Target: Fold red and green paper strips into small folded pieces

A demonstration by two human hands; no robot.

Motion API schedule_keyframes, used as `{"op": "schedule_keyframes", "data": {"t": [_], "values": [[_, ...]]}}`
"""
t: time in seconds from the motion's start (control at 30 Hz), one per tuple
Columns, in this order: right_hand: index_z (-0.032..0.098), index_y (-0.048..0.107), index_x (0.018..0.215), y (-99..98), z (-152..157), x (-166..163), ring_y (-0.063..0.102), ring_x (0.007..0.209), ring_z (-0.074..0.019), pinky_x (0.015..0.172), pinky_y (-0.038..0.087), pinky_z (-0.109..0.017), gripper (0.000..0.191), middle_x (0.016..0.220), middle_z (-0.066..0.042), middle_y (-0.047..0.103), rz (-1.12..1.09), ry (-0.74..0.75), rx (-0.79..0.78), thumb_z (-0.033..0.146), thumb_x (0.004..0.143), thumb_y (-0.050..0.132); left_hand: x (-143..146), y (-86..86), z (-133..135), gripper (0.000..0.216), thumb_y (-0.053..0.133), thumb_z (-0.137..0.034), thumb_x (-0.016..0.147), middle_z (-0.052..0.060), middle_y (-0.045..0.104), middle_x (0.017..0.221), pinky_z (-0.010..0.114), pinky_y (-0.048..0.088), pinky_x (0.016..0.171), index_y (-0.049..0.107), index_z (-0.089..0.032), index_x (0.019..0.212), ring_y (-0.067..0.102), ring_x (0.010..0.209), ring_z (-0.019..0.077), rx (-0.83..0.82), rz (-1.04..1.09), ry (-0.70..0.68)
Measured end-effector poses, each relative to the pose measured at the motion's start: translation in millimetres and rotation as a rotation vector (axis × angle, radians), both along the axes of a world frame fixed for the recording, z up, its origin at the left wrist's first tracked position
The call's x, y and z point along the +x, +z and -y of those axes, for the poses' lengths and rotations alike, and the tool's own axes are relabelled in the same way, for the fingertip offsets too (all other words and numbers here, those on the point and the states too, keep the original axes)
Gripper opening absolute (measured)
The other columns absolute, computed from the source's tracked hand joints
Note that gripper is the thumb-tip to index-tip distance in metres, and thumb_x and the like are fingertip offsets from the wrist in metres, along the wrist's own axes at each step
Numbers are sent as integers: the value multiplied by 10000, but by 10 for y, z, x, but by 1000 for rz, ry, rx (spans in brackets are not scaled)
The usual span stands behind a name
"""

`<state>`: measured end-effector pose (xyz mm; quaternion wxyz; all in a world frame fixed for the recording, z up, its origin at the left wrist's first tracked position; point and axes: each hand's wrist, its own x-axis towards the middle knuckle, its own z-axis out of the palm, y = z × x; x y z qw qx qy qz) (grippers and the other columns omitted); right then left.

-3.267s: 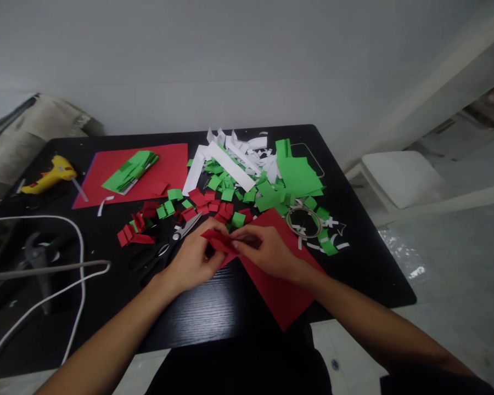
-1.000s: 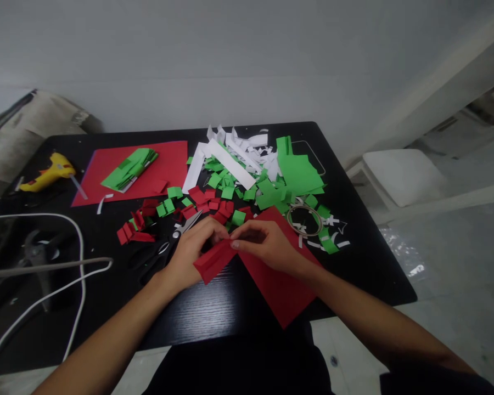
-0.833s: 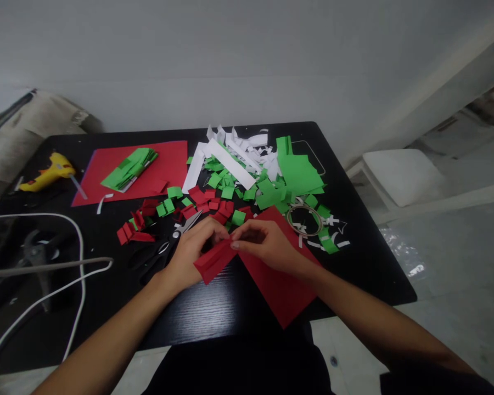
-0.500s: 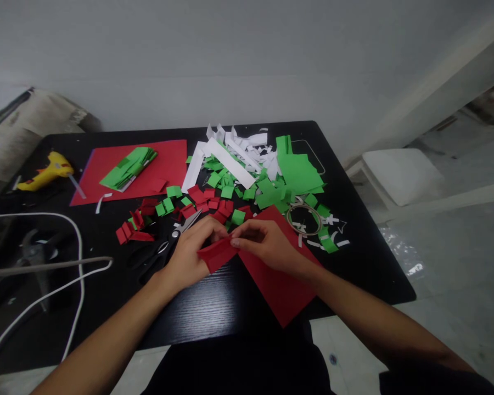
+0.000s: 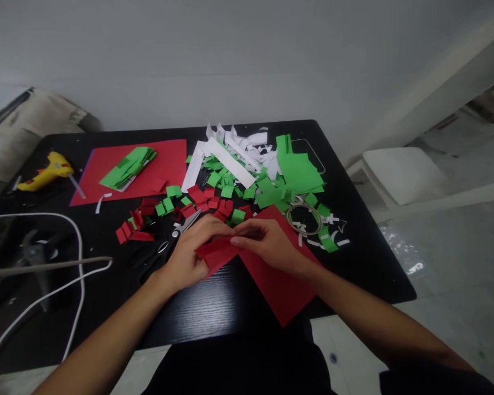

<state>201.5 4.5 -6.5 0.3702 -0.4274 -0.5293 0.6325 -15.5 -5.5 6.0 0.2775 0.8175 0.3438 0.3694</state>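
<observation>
Both of my hands pinch a folded red paper strip (image 5: 214, 255) just above the black table (image 5: 214, 307). My left hand (image 5: 189, 255) grips the strip's left part from behind, fingers curled. On the strip's right end my right hand (image 5: 267, 244) is closed with thumb and fingers. Under my right hand lies a larger red paper sheet (image 5: 280, 285) that reaches over the table's near edge. Black-handled scissors (image 5: 167, 247) lie just left of my left hand.
Small red and green paper pieces (image 5: 214, 200) and white strips (image 5: 230, 159) cover the table's middle. A green sheet (image 5: 298, 173), a tape ring (image 5: 304, 219), a red sheet with folded green paper (image 5: 132, 170), a yellow glue gun (image 5: 45, 173) and a white cable (image 5: 66, 285) lie around.
The red strip was held level between both hands, then swung down to the left; now it is drawn up shorter and closer between my fingers. Nothing else has moved.
</observation>
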Motion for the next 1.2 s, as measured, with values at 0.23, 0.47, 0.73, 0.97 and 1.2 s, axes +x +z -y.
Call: {"op": "schedule_keyframes", "data": {"t": [0.23, 0.47, 0.73, 0.97, 1.2], "values": [[183, 838, 915, -2, -2, 15, 785, 872, -205, 827, 602, -310, 179, 919, -51, 836, 23, 92, 6, 315, 795, 844, -15, 35, -34, 35, 714, -204, 935, 54, 631, 1053, 298, 518, 858, 738, -213, 958, 653, 981, 185, -101, 48, -59], [184, 849, 931, 21, 13, 27, 762, 854, -194, 802, 575, -294, 157, 911, -52, 830, 49, 207, 14, 291, 837, 783, -54, 92, -89, 230, 561, -325, 984, -23, 583, 718, 238, 401, 597, 640, -173, 831, 528, 639, 123, -607, 110, 6], [153, 826, 892, 4, 15, 54, 674, 719, -153, 661, 483, -252, 154, 782, -26, 773, 138, 316, 54, 286, 841, 765, -32, 125, -107, 292, 722, -389, 869, -50, 531, 649, 216, 332, 558, 616, -152, 736, 449, 601, 95, -946, -94, -189], [180, 767, 1019, 66, -7, 56, 704, 874, -173, 764, 530, -275, 255, 964, -48, 768, 31, 220, -19, 398, 889, 754, -51, 115, -117, 203, 711, -338, 854, -28, 613, 688, 217, 372, 585, 656, -149, 801, 493, 605, 98, -928, 23, -72], [203, 734, 1117, 35, -21, 87, 716, 999, -186, 894, 557, -319, 310, 1096, -48, 750, -116, 208, -82, 206, 807, 753, -7, 97, -85, 208, 706, -339, 867, -68, 493, 596, 200, 294, 522, 626, -164, 790, 414, 529, 78, -847, 107, 56]]}}
